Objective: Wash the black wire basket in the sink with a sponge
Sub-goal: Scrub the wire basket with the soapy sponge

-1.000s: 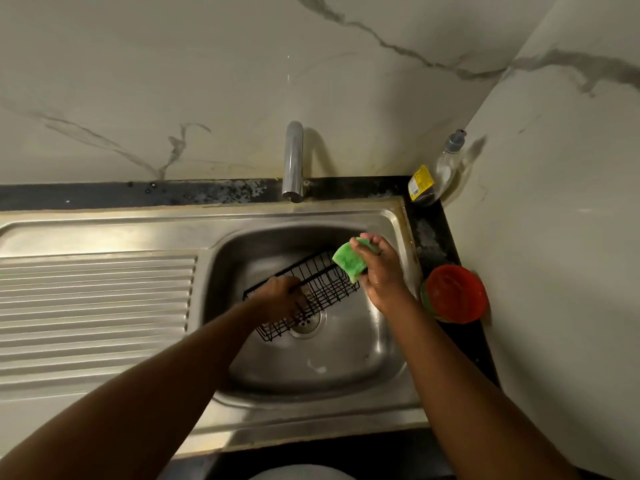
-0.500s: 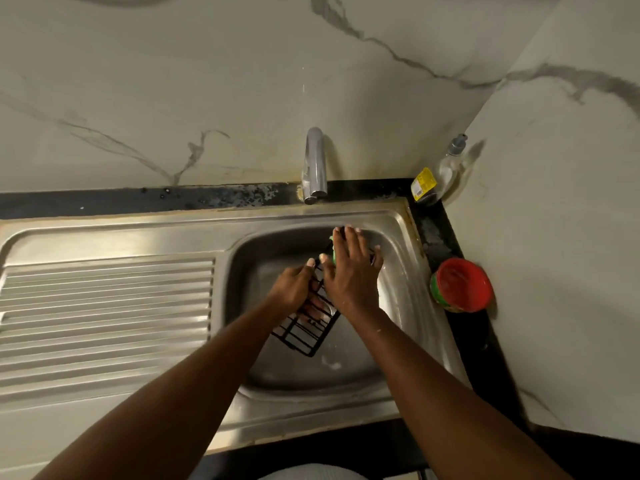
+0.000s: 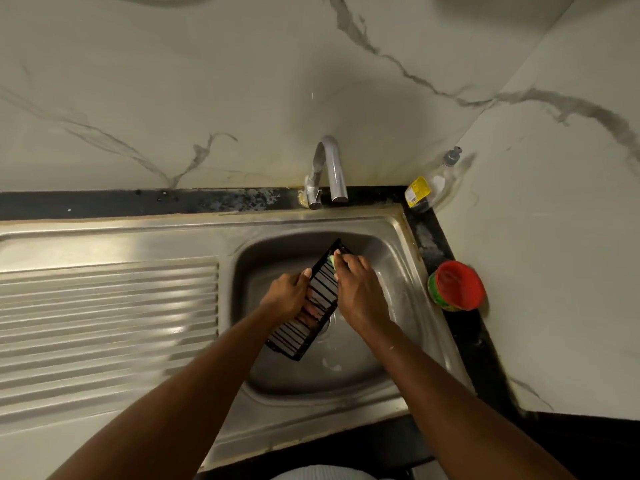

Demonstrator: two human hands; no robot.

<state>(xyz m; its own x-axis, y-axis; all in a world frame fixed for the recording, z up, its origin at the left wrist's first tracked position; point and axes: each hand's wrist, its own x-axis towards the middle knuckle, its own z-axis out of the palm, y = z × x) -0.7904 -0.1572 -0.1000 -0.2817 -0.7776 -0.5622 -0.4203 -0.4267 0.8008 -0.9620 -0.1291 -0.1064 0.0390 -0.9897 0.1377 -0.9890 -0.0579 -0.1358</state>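
Here our left hand (image 3: 289, 294) grips the tilted black wire basket (image 3: 311, 315) in the sink (image 3: 393, 244). Our right hand (image 3: 358, 291) clasps the green sponge (image 3: 331, 260) (mostly hidden) against the basket's far end.

The picture is dim and a bit yellow. Light shines off the metal draining board (image 3: 104, 299). The soap bottle (image 3: 438, 178) throws a shadow on the wall. The edges bend.

A faucet (image 3: 332, 168), clear bottle (image 3: 434, 183) (yellow label) and apparently red-lidded tub (image 3: 457, 285) stand nearby.
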